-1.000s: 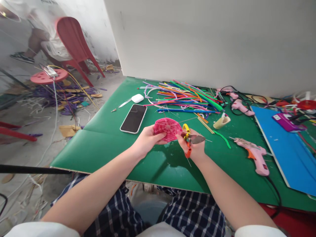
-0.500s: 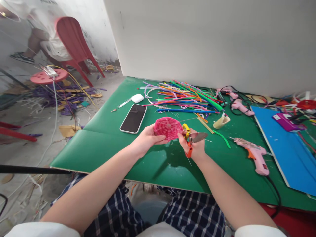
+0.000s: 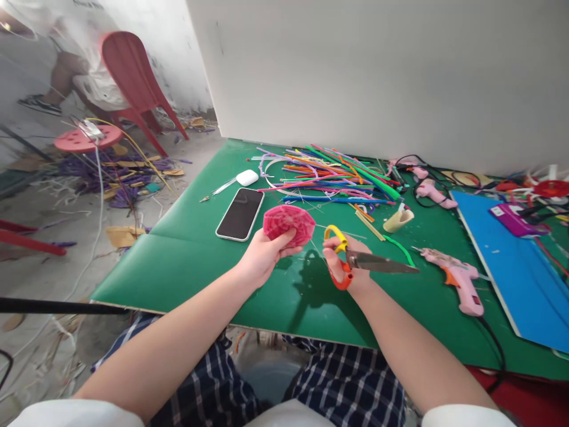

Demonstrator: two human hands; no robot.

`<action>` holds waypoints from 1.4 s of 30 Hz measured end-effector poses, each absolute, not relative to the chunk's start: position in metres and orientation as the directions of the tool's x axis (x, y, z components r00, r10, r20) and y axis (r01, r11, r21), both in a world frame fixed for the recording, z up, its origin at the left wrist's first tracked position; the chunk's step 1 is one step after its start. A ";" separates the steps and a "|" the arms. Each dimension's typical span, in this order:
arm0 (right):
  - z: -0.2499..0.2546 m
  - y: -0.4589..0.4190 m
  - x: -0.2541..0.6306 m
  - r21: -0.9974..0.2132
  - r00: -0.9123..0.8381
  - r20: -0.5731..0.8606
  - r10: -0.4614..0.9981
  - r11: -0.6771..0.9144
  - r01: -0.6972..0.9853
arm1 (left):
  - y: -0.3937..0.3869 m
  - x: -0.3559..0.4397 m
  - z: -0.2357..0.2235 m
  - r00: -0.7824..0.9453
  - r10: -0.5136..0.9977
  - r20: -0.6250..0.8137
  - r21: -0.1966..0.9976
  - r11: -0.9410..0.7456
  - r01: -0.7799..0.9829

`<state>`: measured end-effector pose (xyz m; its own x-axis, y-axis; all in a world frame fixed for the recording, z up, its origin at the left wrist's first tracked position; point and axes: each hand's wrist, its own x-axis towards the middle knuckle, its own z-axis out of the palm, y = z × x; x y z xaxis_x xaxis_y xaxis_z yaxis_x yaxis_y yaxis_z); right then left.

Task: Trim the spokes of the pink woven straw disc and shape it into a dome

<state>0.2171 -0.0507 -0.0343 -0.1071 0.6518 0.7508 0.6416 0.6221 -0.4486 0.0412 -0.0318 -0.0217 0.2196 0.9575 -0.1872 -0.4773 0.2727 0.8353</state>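
My left hand (image 3: pixel 263 256) grips a round pink woven disc (image 3: pixel 288 223) above the green table mat (image 3: pixel 186 255). My right hand (image 3: pixel 345 267) is closed on scissors (image 3: pixel 358 258) with a yellow and an orange handle loop; the blades point right and lie level over the mat. The two hands are a little apart, and the disc no longer touches the scissors. Behind them lies a heap of colourful plastic strips (image 3: pixel 331 175).
A black phone (image 3: pixel 240 213) and a white earbud case (image 3: pixel 248 177) lie at the left. Pink glue guns (image 3: pixel 457 279) (image 3: pixel 430 193) with cords, a cream tube piece (image 3: pixel 399 220) and a blue board (image 3: pixel 511 261) are at the right. A person sits on a red chair (image 3: pixel 131 77) at the far left.
My hands have parted: the left drew the pink disc leftward, the right swung the scissors away so the blades now point right, fully in view.
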 end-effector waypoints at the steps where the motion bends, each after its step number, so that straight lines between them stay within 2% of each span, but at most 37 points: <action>1: -0.034 -0.051 0.218 -0.462 -0.079 0.756 0.650 0.615 0.638 | -0.030 0.040 -0.021 0.215 0.955 -0.206 0.835 0.286 -0.471; 6: -0.039 -0.051 0.221 -0.611 0.059 0.679 0.732 0.519 0.598 | -0.027 0.036 -0.021 0.199 0.954 -0.225 0.850 0.292 -0.439; 10: -0.041 -0.051 0.220 -0.669 0.108 0.642 0.759 0.484 0.564 | -0.027 0.035 -0.021 0.199 0.952 -0.235 0.851 0.300 -0.431; 16: -0.039 -0.052 0.219 -0.691 0.090 0.584 0.807 0.435 0.577 | -0.027 0.034 -0.018 0.207 0.951 -0.231 0.844 0.301 -0.443; 23: -0.043 -0.050 0.216 -0.710 0.144 0.608 0.781 0.453 0.540 | -0.024 0.033 -0.019 0.129 0.962 -0.240 0.856 0.273 -0.440; 30: -0.038 -0.050 0.218 -0.668 0.088 0.652 0.753 0.515 0.537 | -0.021 0.031 -0.018 0.202 0.922 -0.329 0.786 0.386 -0.482; 34: -0.036 -0.050 0.217 -0.674 0.106 0.635 0.765 0.481 0.561 | -0.020 0.029 -0.016 0.241 0.921 -0.307 0.773 0.389 -0.501; 42: -0.038 -0.050 0.214 -0.704 0.149 0.620 0.770 0.462 0.539 | -0.021 0.029 -0.017 0.199 0.939 -0.281 0.798 0.344 -0.494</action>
